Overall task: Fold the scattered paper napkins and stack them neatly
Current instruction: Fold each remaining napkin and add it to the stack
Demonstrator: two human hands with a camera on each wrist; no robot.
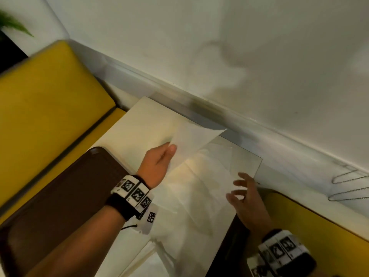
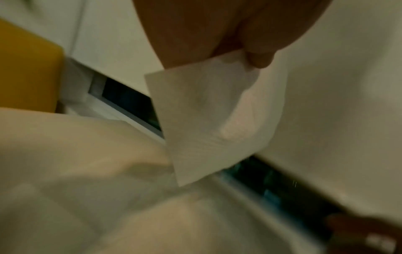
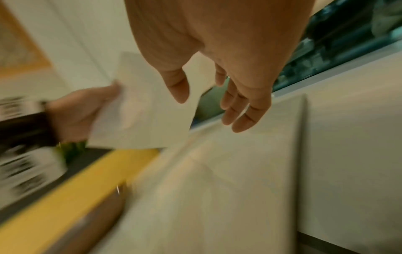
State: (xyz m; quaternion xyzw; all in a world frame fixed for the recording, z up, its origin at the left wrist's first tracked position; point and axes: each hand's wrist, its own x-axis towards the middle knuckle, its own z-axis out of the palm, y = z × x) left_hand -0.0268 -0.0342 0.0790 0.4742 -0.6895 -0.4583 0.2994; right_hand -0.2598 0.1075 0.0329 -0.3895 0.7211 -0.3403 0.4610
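Observation:
My left hand point(image 1: 159, 158) pinches a folded white napkin point(image 1: 194, 140) by one corner and holds it above the white table point(image 1: 137, 124); the same napkin point(image 2: 208, 120) hangs from my thumb and fingers in the left wrist view, and it shows as a pale rectangle point(image 3: 147, 110) in the right wrist view. My right hand point(image 1: 242, 193) hovers with its fingers point(image 3: 245, 110) spread and relaxed, empty, over unfolded napkins point(image 1: 201, 192) lying flat and overlapping on the table. More napkin sheets point(image 1: 175, 248) spread toward the near edge.
A dark brown tray point(image 1: 60, 206) sits left of the table, under my left forearm. Yellow bench cushions point(image 1: 44, 100) flank the table on the left and a yellow seat point(image 1: 319, 226) on the right. A white wall with a ledge point(image 1: 259, 124) runs right behind the table.

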